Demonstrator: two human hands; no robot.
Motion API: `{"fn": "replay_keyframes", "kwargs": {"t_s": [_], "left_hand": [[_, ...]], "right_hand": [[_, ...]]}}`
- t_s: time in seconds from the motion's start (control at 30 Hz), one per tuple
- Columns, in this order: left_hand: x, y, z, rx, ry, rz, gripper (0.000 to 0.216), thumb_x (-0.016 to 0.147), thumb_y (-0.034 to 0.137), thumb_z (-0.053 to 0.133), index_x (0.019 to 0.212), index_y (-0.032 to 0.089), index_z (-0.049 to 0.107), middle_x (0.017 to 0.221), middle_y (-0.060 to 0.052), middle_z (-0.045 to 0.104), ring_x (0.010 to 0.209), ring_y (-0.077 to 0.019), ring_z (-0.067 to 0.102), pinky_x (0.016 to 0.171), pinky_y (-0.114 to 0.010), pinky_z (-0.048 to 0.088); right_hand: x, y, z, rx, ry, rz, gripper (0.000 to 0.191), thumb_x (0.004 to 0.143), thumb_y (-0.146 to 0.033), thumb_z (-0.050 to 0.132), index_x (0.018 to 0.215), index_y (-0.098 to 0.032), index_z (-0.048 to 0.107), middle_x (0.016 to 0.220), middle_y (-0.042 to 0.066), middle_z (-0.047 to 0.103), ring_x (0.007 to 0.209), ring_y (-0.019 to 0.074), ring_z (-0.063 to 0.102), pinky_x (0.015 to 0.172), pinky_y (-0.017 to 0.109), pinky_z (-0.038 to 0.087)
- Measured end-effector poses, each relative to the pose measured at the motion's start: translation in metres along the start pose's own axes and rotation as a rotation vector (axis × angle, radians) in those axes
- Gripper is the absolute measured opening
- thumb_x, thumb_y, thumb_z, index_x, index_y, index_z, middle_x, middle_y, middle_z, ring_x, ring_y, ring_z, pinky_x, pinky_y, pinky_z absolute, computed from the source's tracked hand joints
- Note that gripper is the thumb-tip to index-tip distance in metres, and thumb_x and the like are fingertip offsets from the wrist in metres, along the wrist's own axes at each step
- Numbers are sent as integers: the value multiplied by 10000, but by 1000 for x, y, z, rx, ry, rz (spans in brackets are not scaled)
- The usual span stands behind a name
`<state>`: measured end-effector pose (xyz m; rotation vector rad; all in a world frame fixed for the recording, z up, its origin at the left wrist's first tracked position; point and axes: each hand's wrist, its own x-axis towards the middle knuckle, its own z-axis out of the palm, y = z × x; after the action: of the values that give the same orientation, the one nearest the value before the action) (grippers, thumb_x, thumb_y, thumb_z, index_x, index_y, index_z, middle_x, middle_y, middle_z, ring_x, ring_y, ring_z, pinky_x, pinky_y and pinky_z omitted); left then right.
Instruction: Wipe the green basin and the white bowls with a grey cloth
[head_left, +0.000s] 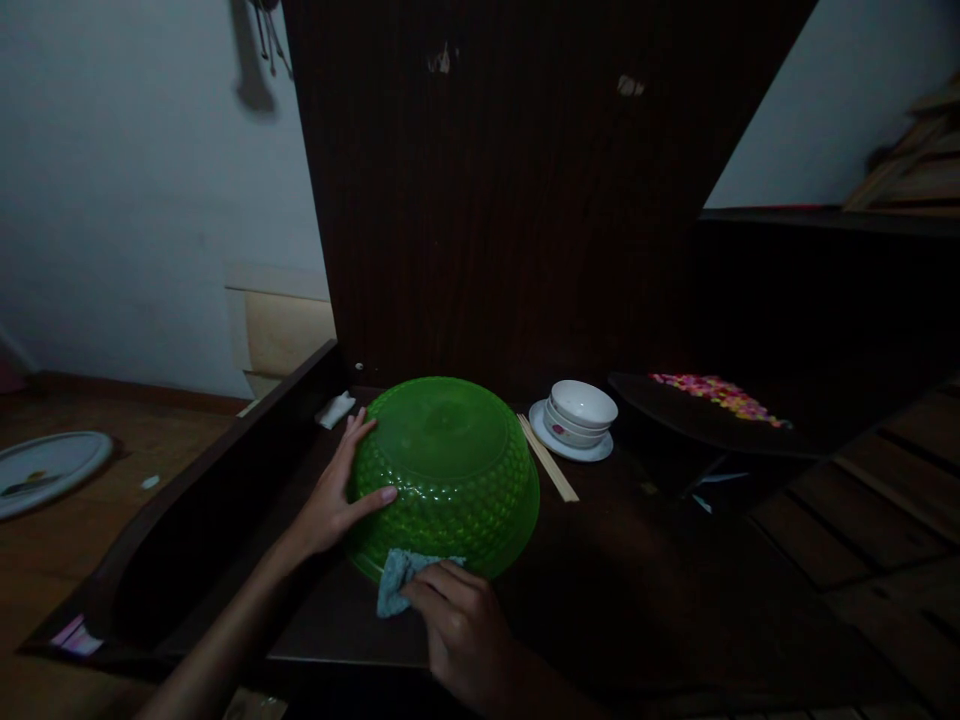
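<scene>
Across the dark tabletop (pixel 645 570), a raised side board (pixel 217 480) bounds the left; the front edge runs just below my work, and the surface extends rightward past the bowls. One green basin (pixel 442 470) sits on it upside down, base up; its inside is hidden. My left hand (pixel 334 505) lies on the basin's left wall, thumb spread wide from the fingers. My right hand (pixel 465 625), fingers curled, pinches one blue-grey cloth (pixel 397 578) at the basin's near rim. Right of the basin: one white plate (pixel 591 452) holding nested bowls (pixel 579 412), three by rim count, upright. Between: pale chopsticks (pixel 551 462) side by side, number unclear. Left, beyond my fingers: one white crumpled piece (pixel 336 409).
</scene>
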<state>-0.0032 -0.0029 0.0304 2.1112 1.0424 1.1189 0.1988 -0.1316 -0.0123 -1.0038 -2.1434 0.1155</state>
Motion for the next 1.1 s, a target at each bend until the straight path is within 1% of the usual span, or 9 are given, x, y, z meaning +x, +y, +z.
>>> {"fn": "replay_keyframes", "kwargs": {"t_s": [0.23,0.37,0.47,0.57,0.63,0.73,0.9,0.97,1.1], "left_hand": [[17,-15,-13,-107,-52,44,933,819,640,632,1573,236,260,1688,-140,160,1532,-429,139,1210,-667,88],[18,-16,-15,-81,-52,57,924,832,620,624,1577,225,248,1686,-145,168,1541,-411,112,1221,-644,73],[9,-11,-11,-37,-4,36,855,881,570,593,1575,212,244,1688,-157,147,1548,-385,98,1229,-626,78],[-5,-1,0,-4,78,-18,808,922,564,535,1582,224,216,1695,-156,105,1550,-379,85,1223,-642,99],[-13,5,9,35,102,-44,858,898,577,574,1589,250,184,1700,-145,71,1551,-382,49,1215,-657,110],[-23,12,23,101,133,-65,944,856,585,638,1597,291,131,1706,-130,14,1547,-387,-29,1201,-683,119],[-26,17,35,195,166,-66,1108,762,601,743,1597,291,84,1699,-160,-45,1541,-413,-33,1190,-699,146],[-26,18,36,213,171,-64,1116,759,587,754,1595,288,79,1698,-170,-29,1543,-410,-7,1192,-692,163],[-26,19,34,218,158,-67,1103,767,581,752,1593,286,82,1697,-178,-11,1544,-411,10,1190,-697,174]], "right_hand": [[18,-14,19,211,106,58,299,922,-69,495,1023,-205,741,856,31,739,742,158,687,668,249,559],[32,-13,1,251,275,39,298,927,-65,498,1048,-180,745,860,47,749,736,146,704,667,236,581],[41,-5,-34,125,419,-19,306,920,-44,505,1086,-172,728,901,62,759,796,147,721,722,242,599],[47,9,-75,-116,550,-57,299,903,-22,541,1082,-177,724,949,75,765,875,164,731,789,266,608],[50,19,-94,-302,629,-102,305,892,-7,565,1083,-187,720,934,71,767,877,172,725,796,285,608],[49,34,-102,-553,620,-216,333,897,-9,556,1131,-192,707,925,64,776,868,176,718,831,305,599],[41,47,-91,-696,375,-349,355,955,-41,417,1141,-141,702,975,77,781,929,187,713,935,358,560],[41,49,-98,-693,413,-330,352,943,-35,440,1160,-140,696,970,83,777,918,189,710,900,344,563],[48,50,-128,-778,658,-203,412,850,32,599,1215,-146,663,972,101,757,896,196,695,826,310,561]]}}
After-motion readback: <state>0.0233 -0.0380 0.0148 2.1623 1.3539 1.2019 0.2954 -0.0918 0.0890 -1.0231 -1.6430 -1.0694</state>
